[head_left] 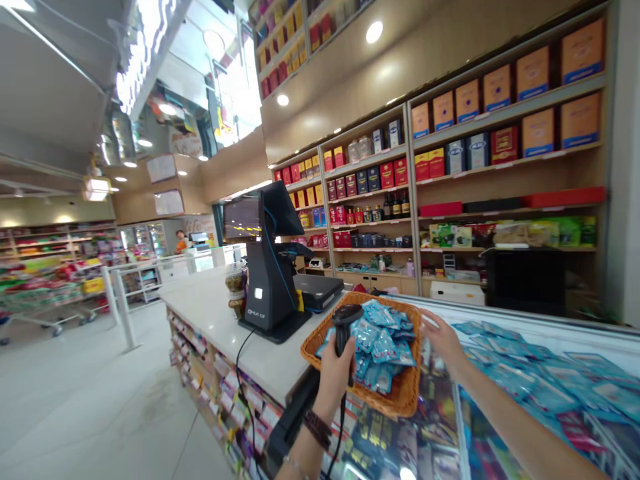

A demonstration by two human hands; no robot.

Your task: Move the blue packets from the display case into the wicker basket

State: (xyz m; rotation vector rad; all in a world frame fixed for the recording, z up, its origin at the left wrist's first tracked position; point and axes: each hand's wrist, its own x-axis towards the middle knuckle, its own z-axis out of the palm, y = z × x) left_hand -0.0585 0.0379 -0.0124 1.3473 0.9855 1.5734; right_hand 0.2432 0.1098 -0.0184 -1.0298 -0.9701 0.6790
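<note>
My left hand (336, 373) is closed around the handle of a black corded barcode scanner (345, 323), in front of an orange wicker basket (411, 393). Blue-and-white plastic packets (383, 343) are heaped inside the basket. At the basket's right rim is my right hand (445, 339), its fingers stretched out, close to or touching the wicker; exact contact is hard to see. Many similar blue packets (530, 373) lie spread over the glass counter to the right, beneath my right forearm.
A black checkout terminal (267, 280) stands on the white counter (215, 320), beside a black box-shaped device (317, 292) and a jar (235, 287). The scanner's cord hangs down in front. Shelves of boxed goods (367, 180) line the back wall. A person (181, 241) is far off.
</note>
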